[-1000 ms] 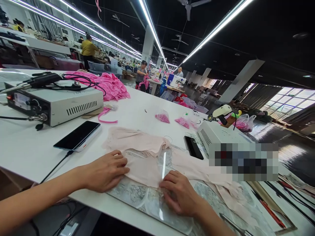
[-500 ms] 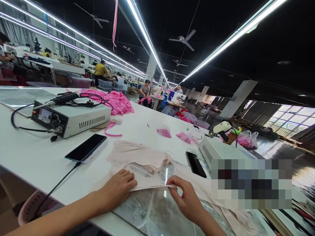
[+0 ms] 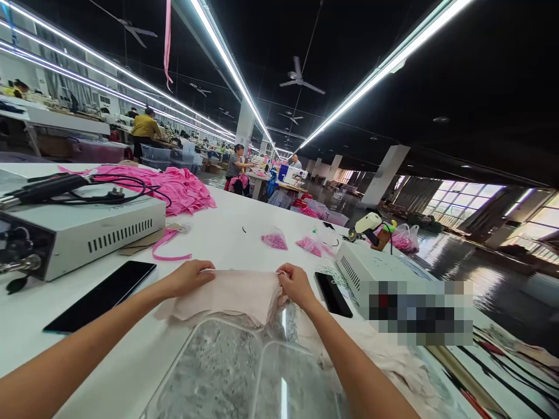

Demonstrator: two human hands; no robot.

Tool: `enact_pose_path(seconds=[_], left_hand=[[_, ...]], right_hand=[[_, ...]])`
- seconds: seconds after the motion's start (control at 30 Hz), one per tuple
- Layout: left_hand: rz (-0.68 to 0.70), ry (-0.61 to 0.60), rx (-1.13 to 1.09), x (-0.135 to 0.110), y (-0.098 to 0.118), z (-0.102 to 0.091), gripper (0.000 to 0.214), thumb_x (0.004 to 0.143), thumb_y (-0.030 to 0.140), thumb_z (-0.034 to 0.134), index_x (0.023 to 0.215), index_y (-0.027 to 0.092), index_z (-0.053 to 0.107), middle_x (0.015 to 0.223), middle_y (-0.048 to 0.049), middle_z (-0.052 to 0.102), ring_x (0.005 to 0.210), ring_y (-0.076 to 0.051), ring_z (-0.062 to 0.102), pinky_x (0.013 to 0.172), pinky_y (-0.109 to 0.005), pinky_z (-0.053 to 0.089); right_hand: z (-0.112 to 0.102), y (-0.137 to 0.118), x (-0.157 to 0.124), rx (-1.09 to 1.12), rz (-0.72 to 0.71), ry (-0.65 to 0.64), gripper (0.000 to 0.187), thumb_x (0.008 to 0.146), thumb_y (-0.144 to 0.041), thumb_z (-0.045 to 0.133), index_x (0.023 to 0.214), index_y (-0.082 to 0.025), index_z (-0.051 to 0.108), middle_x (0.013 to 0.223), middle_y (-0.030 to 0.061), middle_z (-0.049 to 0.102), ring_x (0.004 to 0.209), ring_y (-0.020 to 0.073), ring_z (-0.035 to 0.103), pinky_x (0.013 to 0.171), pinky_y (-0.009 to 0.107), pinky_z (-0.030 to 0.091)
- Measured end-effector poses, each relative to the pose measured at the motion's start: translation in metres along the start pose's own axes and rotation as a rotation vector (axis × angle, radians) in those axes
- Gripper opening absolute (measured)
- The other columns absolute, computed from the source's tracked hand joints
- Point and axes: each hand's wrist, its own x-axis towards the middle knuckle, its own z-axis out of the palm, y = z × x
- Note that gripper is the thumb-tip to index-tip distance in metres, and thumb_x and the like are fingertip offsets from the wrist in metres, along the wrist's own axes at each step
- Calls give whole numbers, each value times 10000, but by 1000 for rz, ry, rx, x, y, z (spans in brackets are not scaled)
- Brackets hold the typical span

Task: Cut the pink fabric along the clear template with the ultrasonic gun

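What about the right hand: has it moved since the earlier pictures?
Yes: forward. The right hand was short of the right-hand phone; now it is beside it.

The held beige cloth (image 3: 233, 291) hides the far part of the marbled board (image 3: 209, 361), whose near end is cut off. Pixelation masks the right vented box's (image 3: 371, 265) front; the left vented box (image 3: 100, 233) is cropped leftward. What the far yellow-topped worker (image 3: 145, 127) handles is too small.

I can read no lettering here; the faint dark marking (image 3: 120, 204) atop the light-grey, slotted metal box (image 3: 102, 226) at near left is illegible.
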Motion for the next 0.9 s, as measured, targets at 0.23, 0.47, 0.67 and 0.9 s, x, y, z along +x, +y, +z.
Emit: enact_pose_path(seconds=[0.23, 0.47, 0.67, 0.9], left_hand=[[174, 79, 131, 15, -2, 18, 493, 871, 468, 434, 1220, 174, 622, 1233, -134, 609, 1044, -281, 625, 935, -409, 476], [626, 9, 74, 19, 104, 64, 254, 974, 311, 427, 1084, 236, 644, 1138, -42, 632, 1038, -238, 592, 947, -369, 461], [598, -130, 95, 41, 188, 134, 272, 965, 306, 586, 1190, 154, 588, 1198, -88, 600, 1036, -226, 617, 884, -434, 532], [553, -232, 175, 63, 203, 139, 325, 963, 342, 594, 1226, 152, 569, 1215, -90, 592, 1029, -230, 623, 863, -422, 550]], right_hand=[[-3, 13, -26, -50, -50, 180, 340, 921, -365, 576, 1216, -197, 572, 1258, 93, 591, 1057, 217, 617, 886, 439, 541], [-47, 31, -114, 15, -32, 342, 189, 891, -300, 600, 1030, -177, 638, 1081, 65, 656, 775, 129, 631, 654, 286, 560], [-78, 68, -190, 8, 29, 511, 186, 847, -223, 507, 951, -164, 649, 960, 90, 685, 630, 124, 608, 512, 248, 519], [-70, 79, -236, 0, -24, 477, 187, 825, -166, 511, 937, -187, 659, 897, 50, 698, 612, 112, 631, 486, 211, 511]])
